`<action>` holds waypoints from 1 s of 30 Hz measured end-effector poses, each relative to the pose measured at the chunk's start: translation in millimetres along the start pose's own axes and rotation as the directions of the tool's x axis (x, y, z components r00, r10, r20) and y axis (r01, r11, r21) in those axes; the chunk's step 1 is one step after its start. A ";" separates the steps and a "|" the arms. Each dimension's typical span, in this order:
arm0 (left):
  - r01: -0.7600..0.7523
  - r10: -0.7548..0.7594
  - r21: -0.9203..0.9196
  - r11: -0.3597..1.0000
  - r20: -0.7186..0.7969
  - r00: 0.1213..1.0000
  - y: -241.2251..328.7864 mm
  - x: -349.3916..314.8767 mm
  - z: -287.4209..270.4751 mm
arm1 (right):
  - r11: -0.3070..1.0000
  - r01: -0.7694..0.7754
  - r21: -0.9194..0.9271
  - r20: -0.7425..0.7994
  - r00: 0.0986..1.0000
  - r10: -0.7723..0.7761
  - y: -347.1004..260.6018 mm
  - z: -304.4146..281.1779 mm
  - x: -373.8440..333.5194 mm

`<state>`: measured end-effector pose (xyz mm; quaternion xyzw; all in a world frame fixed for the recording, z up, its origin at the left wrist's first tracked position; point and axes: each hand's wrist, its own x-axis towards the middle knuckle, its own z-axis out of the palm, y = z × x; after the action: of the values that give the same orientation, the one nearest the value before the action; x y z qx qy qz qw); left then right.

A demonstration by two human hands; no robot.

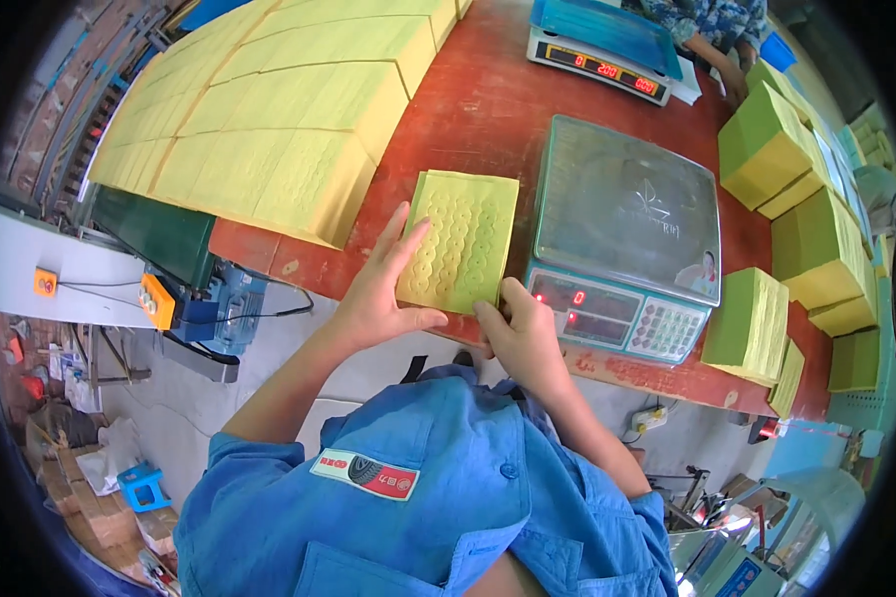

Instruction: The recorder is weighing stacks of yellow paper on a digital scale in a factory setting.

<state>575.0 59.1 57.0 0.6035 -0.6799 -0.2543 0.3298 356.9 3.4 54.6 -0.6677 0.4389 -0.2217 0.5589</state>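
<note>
A stack of yellow paper sheets (460, 244), embossed with rows of round coin-like marks, lies near the front edge of the red table. My left hand (376, 294) rests along its left side, fingers stretched out and thumb apart. At the near right corner my right hand (521, 333) pinches the stack, thumb on top and the other fingers curled. Just right of the stack stands a scale (627, 209) with a flat grey pan, a lit display and a keypad.
Long rows of stacked yellow paper (269, 129) fill the table's left side. More yellow paper blocks (752, 323) line the right edge. A second scale (602, 65) with a blue tray stands at the back. There, another person's hand (732, 80) is beside paper blocks.
</note>
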 end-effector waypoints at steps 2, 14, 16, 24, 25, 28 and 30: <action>0.039 -0.038 -0.085 0.996 0.014 0.999 -3.1 2.8 -0.7 | 0.975 0.089 -0.205 -0.042 0.994 -0.099 4.1 -0.9 3.3; -0.204 0.175 0.313 0.927 0.120 0.977 23.2 21.2 0.3 | 0.612 0.501 -0.612 -0.224 0.632 -0.742 -33.1 -9.1 76.2; -0.146 0.117 0.296 0.944 0.112 0.987 25.1 26.5 5.0 | 0.526 0.509 -0.682 -0.241 0.522 -0.818 -18.6 -11.0 111.7; -0.165 0.144 0.233 0.958 0.102 0.984 -5.6 10.9 -3.4 | 0.751 0.288 -0.595 -0.155 0.875 -0.459 12.5 27.4 137.1; -0.109 0.109 -0.025 0.994 0.020 0.994 -11.8 6.5 -0.7 | 0.750 0.310 -0.584 -0.166 0.859 -0.485 14.3 32.5 134.8; 0.038 -0.142 -0.464 0.885 -0.192 0.971 -23.9 6.6 -1.8 | 0.762 0.313 -0.567 -0.195 0.848 -0.493 14.5 44.9 127.7; 0.202 -0.484 -0.726 0.657 -0.201 0.852 -37.8 1.0 -8.2 | 0.765 0.319 -0.559 -0.178 0.855 -0.487 8.8 55.0 116.6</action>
<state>605.9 53.2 34.4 0.5961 -0.3320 -0.4227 0.5964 457.4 -63.4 8.3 -0.8267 0.4084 -0.3163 0.2229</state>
